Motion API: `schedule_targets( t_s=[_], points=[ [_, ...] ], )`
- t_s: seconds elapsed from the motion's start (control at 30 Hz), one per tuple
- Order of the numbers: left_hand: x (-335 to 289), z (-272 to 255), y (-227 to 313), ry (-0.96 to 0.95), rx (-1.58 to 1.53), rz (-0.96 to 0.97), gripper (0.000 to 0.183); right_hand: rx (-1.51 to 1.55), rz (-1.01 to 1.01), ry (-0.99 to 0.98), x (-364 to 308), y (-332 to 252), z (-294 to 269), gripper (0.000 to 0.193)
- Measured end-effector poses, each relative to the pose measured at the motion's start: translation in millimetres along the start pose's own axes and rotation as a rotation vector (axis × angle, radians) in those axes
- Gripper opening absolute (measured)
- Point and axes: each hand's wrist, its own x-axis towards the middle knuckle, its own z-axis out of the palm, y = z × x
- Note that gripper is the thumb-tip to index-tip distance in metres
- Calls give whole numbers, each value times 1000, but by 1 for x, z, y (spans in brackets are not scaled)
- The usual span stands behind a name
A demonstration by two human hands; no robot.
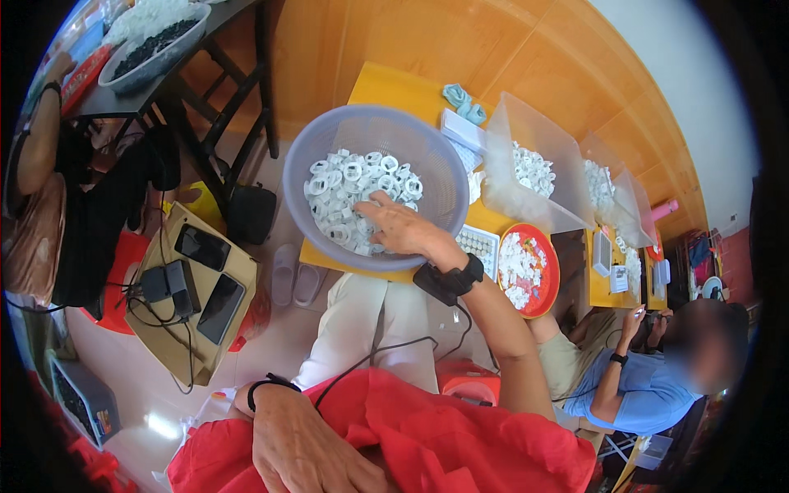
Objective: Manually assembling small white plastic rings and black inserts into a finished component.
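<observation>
A large light-purple plastic basket (300, 185) stands in front of me on a yellow table. Inside lies a heap of small white plastic parts (349, 172), many of them ring-shaped. My right hand (399, 226) reaches over the basket's near right side and touches the heap. Its visible fingers are apart, with no part plainly gripped; the lower fingertips are hidden. My left hand (312, 448) lies back-up against my red shirt (436, 419) at the lower edge. Its fingers look loosely stretched, and their tips are cut off.
Right of the basket are a white tray (479, 246) of small round pieces, a red plate (552, 275) of white bits and a clear bin (534, 201). A cable runs from my right wrist. A cardboard box (152, 333) with phones sits left. People sit at both sides.
</observation>
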Motion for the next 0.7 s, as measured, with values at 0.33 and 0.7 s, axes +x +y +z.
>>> schedule_targets(
  t_s=[0.33, 0.7],
  points=[
    [7, 15, -13, 358, 5, 183, 40, 100, -43, 104, -2, -1, 6, 41],
    [16, 4, -8, 113, -131, 57, 44, -21, -60, 132, 3, 6, 6, 35]
  ],
)
